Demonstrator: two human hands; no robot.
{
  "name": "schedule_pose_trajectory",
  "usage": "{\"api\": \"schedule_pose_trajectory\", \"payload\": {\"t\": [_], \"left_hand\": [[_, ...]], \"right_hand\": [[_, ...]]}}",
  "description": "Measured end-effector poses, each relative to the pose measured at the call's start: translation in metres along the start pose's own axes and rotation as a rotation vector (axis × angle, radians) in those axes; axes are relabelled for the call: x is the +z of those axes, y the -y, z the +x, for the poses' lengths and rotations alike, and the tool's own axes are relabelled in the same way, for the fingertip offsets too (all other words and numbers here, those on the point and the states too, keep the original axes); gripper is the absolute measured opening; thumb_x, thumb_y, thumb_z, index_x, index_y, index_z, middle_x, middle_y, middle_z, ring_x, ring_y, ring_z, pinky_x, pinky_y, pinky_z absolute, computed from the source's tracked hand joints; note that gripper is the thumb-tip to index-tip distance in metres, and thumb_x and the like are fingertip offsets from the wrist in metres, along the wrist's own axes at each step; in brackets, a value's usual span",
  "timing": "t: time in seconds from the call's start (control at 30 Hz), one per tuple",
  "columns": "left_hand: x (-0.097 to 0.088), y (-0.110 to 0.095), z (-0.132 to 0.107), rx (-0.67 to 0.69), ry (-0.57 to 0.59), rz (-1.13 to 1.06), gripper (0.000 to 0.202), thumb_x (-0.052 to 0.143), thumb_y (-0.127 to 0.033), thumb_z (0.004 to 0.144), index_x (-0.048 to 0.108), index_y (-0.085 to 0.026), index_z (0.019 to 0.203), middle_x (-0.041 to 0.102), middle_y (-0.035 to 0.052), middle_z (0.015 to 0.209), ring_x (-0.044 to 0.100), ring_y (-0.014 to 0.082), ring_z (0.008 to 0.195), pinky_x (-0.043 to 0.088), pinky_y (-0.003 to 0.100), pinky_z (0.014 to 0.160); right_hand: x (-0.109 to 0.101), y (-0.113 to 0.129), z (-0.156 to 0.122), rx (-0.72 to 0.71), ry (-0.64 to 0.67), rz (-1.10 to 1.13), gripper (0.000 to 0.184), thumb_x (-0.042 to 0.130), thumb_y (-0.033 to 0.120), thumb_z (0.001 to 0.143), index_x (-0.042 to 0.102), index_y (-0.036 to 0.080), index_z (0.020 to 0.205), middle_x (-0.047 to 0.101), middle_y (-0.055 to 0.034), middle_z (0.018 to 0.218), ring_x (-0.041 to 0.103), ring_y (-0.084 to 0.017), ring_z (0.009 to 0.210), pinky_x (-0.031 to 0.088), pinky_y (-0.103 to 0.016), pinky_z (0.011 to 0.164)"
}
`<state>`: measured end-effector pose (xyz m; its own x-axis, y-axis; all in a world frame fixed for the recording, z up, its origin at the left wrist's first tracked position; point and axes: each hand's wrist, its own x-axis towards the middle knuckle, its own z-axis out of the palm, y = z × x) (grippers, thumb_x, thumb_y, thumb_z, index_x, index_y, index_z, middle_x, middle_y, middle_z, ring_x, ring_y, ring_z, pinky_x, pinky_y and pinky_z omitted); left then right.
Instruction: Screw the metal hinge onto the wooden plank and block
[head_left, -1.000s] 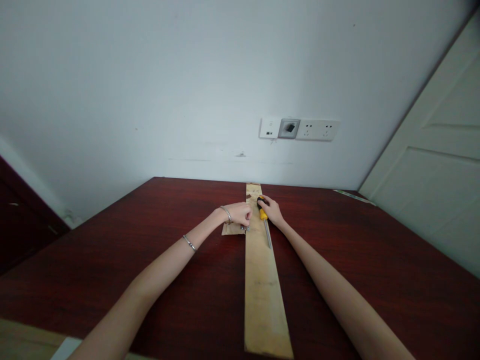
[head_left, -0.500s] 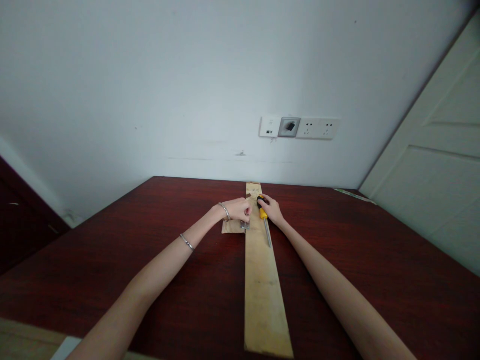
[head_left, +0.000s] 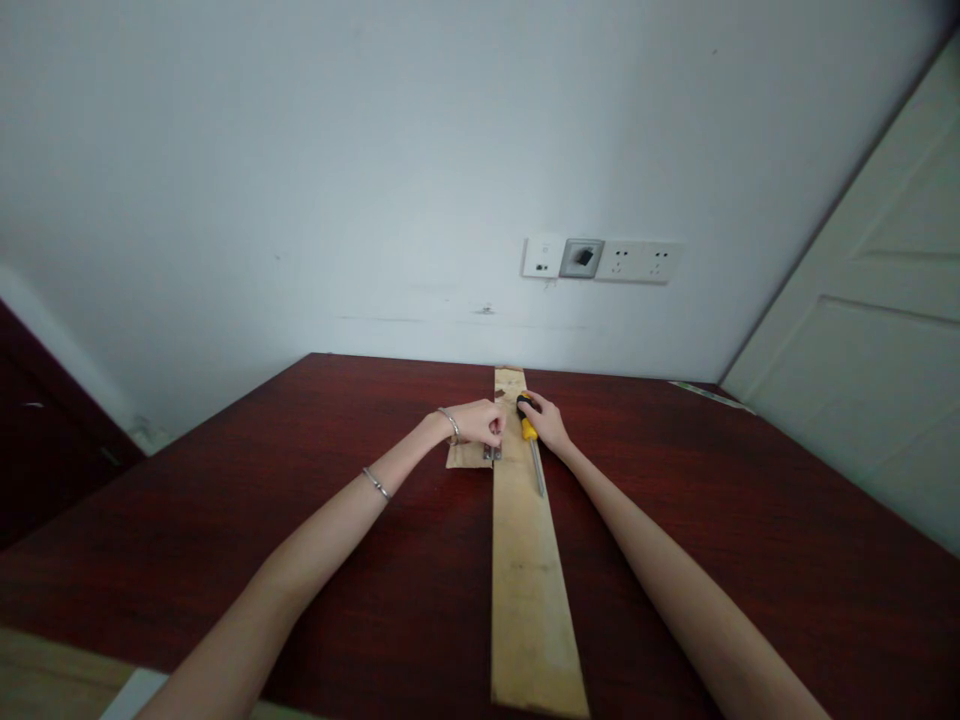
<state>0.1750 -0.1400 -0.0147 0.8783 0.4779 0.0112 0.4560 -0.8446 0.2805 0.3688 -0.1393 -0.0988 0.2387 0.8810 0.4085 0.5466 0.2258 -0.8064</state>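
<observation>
A long pale wooden plank (head_left: 529,560) lies lengthwise on the dark red table (head_left: 337,520). A small wood piece (head_left: 465,457) sits against its left edge, joined by a small metal hinge (head_left: 491,453). My left hand (head_left: 480,422) is curled with its fingertips pinched at the hinge. My right hand (head_left: 546,420) is wrapped round the yellow and black handle of a screwdriver (head_left: 531,445), whose shaft lies on the plank pointing toward me.
A white wall with a row of sockets (head_left: 604,259) stands behind the table. A pale door (head_left: 877,350) is at the right. A thin strip (head_left: 709,393) lies at the table's far right corner. Dark furniture (head_left: 45,440) stands at the left.
Both hands stay at the far end of the plank. The left hand has shifted slightly up over the hinge; the screwdriver has hardly moved.
</observation>
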Motion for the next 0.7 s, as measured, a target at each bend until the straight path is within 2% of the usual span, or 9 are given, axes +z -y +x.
{"api": "schedule_pose_trajectory", "payload": {"t": [0.23,0.5,0.7], "left_hand": [[0.003,0.012,0.001,-0.033,-0.006,-0.169,0.008,0.064,-0.011,0.066,0.063,-0.013,0.074,0.057,-0.0032,0.065,0.052,0.0094,0.059,0.038,0.018,0.056],[0.008,0.019,0.002,-0.046,-0.012,-0.384,0.006,0.063,-0.012,0.065,0.063,-0.012,0.071,0.058,-0.0036,0.061,0.052,0.0089,0.057,0.038,0.019,0.057],[0.012,0.024,0.003,-0.047,-0.006,-0.544,0.006,0.065,-0.013,0.064,0.063,-0.011,0.070,0.058,-0.0033,0.059,0.051,0.0084,0.056,0.038,0.019,0.056]], "right_hand": [[0.000,-0.001,0.000,-0.002,0.013,-0.004,0.044,0.053,0.039,0.079,0.067,0.014,0.113,0.071,-0.0099,0.106,0.065,-0.023,0.093,0.048,-0.036,0.090],[0.000,-0.002,0.001,0.001,0.018,-0.004,0.047,0.053,0.039,0.078,0.066,0.011,0.114,0.070,-0.0122,0.109,0.065,-0.023,0.093,0.047,-0.036,0.090],[0.000,-0.004,0.001,-0.005,0.008,0.000,0.044,0.053,0.040,0.078,0.067,0.015,0.112,0.070,-0.0095,0.110,0.065,-0.023,0.095,0.047,-0.036,0.091]]}}
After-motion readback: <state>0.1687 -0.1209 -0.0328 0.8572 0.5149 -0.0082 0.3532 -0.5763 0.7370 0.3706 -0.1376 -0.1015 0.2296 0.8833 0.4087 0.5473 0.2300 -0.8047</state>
